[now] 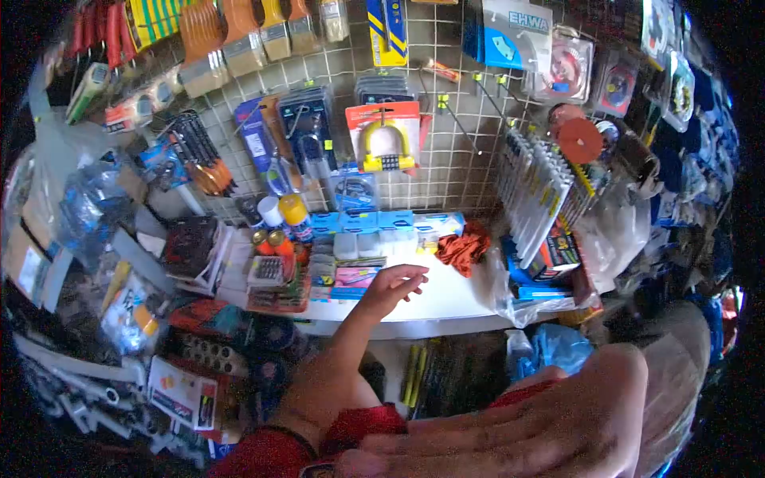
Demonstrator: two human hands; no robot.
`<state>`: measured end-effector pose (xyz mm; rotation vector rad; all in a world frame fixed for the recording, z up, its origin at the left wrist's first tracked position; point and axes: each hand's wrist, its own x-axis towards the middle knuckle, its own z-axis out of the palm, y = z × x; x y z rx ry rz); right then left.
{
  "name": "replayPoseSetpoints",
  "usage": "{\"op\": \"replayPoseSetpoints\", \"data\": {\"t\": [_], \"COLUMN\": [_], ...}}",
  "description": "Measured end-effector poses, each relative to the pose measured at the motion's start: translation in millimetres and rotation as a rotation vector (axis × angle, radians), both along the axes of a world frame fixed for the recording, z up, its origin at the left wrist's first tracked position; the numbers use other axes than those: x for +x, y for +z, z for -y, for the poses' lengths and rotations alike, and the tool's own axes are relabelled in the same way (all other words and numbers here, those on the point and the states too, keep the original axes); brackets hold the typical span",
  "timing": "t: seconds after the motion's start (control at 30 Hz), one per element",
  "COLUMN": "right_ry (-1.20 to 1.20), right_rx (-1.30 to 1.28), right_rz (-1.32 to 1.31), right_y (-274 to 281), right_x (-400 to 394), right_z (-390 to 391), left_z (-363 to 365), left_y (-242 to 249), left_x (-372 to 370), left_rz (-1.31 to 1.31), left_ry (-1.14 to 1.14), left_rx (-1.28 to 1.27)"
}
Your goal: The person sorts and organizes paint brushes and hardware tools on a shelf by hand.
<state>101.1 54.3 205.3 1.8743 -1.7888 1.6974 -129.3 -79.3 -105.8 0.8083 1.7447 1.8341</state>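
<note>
My left hand reaches over the white shelf, palm turned partly sideways. Its fingers are loosely bent and apart, with nothing seen in them. Just left of it lie a pink packet and small clear boxes. A crumpled orange-red cloth rests to its right on the white shelf. Very close to the camera, my right hand spans the lower right, slightly blurred. Its fingers stretch leftward across the red sleeves, and no object shows in it.
A wire grid wall carries a yellow lock in packaging, paint brushes and cutting discs. Spray cans stand at the shelf's left. Hanging packs and a plastic bag crowd the right. Pipe fittings lie lower left.
</note>
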Motion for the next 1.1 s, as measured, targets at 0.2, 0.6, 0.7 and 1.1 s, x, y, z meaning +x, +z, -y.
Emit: {"op": "replayPoseSetpoints", "data": {"t": [0.2, 0.6, 0.7, 1.1], "right_ry": [-0.093, 0.352, 0.787, 0.572], "right_rx": [-0.01, 0.166, 0.353, 0.971], "right_rz": [0.094, -0.488, -0.874, -0.675], "right_y": [-24.3, -60.1, -55.4, -52.5], "right_x": [47.4, 26.0, 15.0, -5.9], "right_z": [-50.0, -180.0, -180.8, -232.5], "left_z": [-3.9, 17.1, -5.0, -33.4], "left_y": [-3.2, 148.1, 262.6, 458.2], "left_x": [18.5, 45.5, 6.8, -163.8], "left_rz": [0.005, -0.849, -1.216, -1.291], "left_ry": [-0.009, 0.438, 0.76, 1.349], "left_rx": [-0.113, -0.036, -0.127, -0.481]}}
